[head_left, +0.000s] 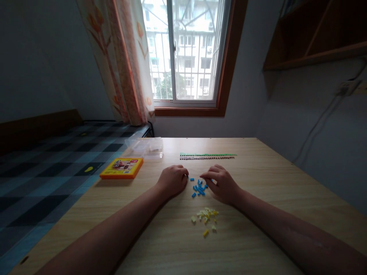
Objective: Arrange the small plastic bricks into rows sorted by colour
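Observation:
Small blue building bricks (200,188) lie in a loose pile on the wooden table between my hands. My left hand (173,179) rests on the table left of the pile, its fingers curled and closed around a small blue brick (187,175) that peeks out at the fingertips. A single blue brick (192,179) lies just right of those fingertips. On the pile's right side is my right hand (222,182), index finger stretched over the far edge of the bricks and thumb apart from it. Some blue shows under its fingers. Nearer me is a scatter of pale and bright yellow bricks (207,214).
Two long rows of small green and dark reddish pieces (208,156) run across the far part of the table (258,229). At left lie a yellow-orange box (122,169) and clear plastic trays (149,148). A bed (43,183) adjoins the table's left edge.

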`<act>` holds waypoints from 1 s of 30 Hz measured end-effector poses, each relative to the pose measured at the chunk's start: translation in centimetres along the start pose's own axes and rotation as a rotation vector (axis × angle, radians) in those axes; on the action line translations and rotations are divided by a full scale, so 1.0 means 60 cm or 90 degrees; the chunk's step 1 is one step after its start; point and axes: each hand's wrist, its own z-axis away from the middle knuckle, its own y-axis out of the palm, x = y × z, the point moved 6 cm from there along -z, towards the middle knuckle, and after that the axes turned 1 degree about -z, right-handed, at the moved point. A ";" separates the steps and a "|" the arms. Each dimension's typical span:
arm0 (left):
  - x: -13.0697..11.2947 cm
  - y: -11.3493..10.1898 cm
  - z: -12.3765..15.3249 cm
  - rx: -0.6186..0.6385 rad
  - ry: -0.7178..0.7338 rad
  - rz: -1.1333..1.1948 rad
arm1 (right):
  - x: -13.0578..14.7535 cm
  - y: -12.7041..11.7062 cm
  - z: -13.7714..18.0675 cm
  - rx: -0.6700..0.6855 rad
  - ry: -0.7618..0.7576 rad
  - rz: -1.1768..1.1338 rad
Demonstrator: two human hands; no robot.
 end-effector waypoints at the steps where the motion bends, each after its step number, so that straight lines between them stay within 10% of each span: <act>1: 0.000 0.001 0.000 0.006 -0.002 -0.009 | 0.000 0.000 0.000 -0.002 0.002 0.000; 30: 0.050 0.016 -0.010 0.013 -0.072 -0.106 | -0.001 0.001 -0.001 -0.010 0.000 -0.043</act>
